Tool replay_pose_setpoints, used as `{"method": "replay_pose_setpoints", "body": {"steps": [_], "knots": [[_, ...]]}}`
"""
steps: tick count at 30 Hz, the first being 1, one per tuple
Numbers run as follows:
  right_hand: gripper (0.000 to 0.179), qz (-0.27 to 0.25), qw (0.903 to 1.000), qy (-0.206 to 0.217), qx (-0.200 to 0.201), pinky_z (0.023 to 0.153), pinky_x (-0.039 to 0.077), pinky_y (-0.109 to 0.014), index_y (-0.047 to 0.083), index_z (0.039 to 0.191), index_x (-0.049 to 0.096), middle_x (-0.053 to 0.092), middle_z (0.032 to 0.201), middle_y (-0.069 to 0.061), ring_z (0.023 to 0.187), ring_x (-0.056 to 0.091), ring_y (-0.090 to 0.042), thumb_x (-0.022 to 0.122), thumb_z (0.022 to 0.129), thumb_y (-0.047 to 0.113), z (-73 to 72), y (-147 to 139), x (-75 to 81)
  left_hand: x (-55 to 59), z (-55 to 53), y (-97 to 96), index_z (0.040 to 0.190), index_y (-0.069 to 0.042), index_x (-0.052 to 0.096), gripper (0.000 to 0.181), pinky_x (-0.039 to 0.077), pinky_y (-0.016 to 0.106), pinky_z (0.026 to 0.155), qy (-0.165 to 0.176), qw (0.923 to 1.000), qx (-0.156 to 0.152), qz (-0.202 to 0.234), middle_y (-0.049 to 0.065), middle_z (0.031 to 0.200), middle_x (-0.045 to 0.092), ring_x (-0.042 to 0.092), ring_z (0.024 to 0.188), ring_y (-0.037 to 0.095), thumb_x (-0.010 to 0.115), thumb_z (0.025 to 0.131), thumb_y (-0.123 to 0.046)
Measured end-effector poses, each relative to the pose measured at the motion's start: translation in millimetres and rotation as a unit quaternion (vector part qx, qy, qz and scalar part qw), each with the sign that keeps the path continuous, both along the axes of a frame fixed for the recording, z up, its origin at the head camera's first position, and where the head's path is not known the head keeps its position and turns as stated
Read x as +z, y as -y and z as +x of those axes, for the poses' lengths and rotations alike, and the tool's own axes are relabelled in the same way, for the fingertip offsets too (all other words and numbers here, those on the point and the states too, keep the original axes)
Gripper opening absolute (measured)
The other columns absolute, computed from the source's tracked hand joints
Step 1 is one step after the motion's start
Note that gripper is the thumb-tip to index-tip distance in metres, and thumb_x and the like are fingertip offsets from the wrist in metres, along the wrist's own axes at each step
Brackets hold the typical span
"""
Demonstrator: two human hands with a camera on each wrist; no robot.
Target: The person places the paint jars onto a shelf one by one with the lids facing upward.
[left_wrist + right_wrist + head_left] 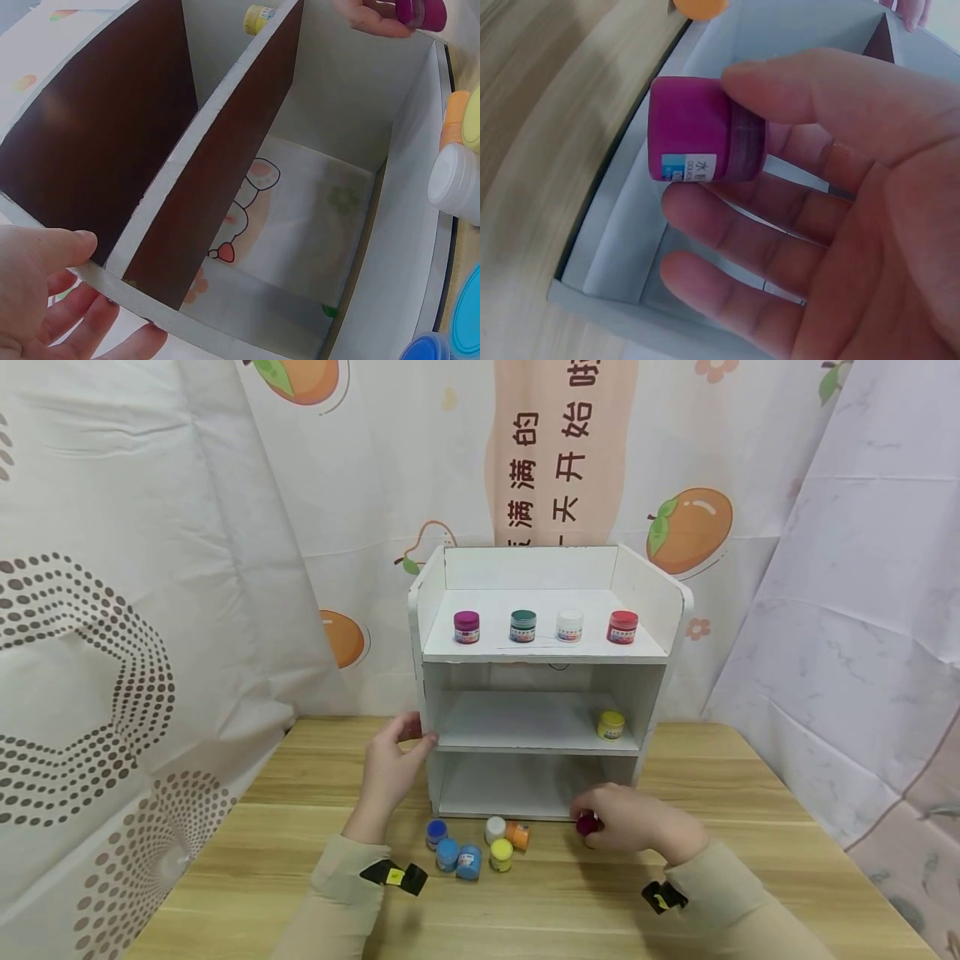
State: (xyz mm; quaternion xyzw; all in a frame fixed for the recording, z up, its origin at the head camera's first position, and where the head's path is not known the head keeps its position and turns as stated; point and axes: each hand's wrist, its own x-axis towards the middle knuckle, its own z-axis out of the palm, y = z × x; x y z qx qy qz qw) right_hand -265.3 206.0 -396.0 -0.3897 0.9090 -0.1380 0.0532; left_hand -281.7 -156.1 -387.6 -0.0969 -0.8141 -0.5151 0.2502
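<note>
My right hand [628, 817] holds a magenta paint jar [690, 129] between thumb and fingers, in front of the white shelf's lower right. In the right wrist view the jar lies sideways, its label facing the camera. My left hand [396, 760] grips the left side panel of the shelf [536, 748], thumb on one face and fingers on the other, beside the middle board. A yellow paint jar [611, 725] stands at the right end of that middle board. On the top board stand a purple jar [467, 627], a green jar [522, 626], a white jar [569, 625] and a red jar [622, 627].
On the wooden table [525, 918] before the shelf are several small jars: a dark blue jar [437, 833], two lighter blue ones, a white jar [495, 829], an orange jar [518, 835] lying tipped, and a yellow one [501, 854]. A printed curtain [360, 485] hangs behind.
</note>
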Motion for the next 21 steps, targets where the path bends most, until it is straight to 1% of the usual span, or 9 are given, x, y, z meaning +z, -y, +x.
{"method": "replay_pose_setpoints", "body": {"steps": [8,14,21], "knots": [[0.017,-0.017,0.9997,0.015,0.006,0.061,0.044,-0.025,0.019,0.089,0.065,0.056,0.078,0.011,0.07,0.048,-0.004,0.076,0.085,0.007,-2.2,11.2,-11.8,-0.5,-0.9,-0.4,0.127,-0.007,0.067,0.038,0.056,0.048,0.084,0.001,1.0,0.003,0.001,0.007,0.115,0.07,0.065,0.109,0.026,0.076,0.094,-0.022],[0.015,-0.023,0.9993,0.028,-0.009,0.062,0.045,-0.026,0.016,0.093,0.068,0.058,0.082,0.01,0.074,0.052,-0.007,0.077,0.085,0.007,-0.5,17.9,-20.3,-0.4,-0.4,-0.2,0.128,-0.007,0.066,0.039,0.056,0.048,0.085,0.006,1.0,0.006,0.001,0.008,0.116,0.069,0.065,0.11,0.026,0.076,0.094,-0.023],[0.017,-0.031,0.9991,0.021,-0.02,0.065,0.045,-0.026,0.014,0.096,0.07,0.058,0.085,0.01,0.077,0.052,-0.008,0.079,0.083,0.008,2.2,21.0,-31.3,-0.6,-1.0,0.3,0.129,-0.007,0.066,0.04,0.055,0.049,0.086,0.007,1.0,0.004,-0.001,0.008,0.117,0.069,0.065,0.111,0.026,0.076,0.094,-0.024]]}}
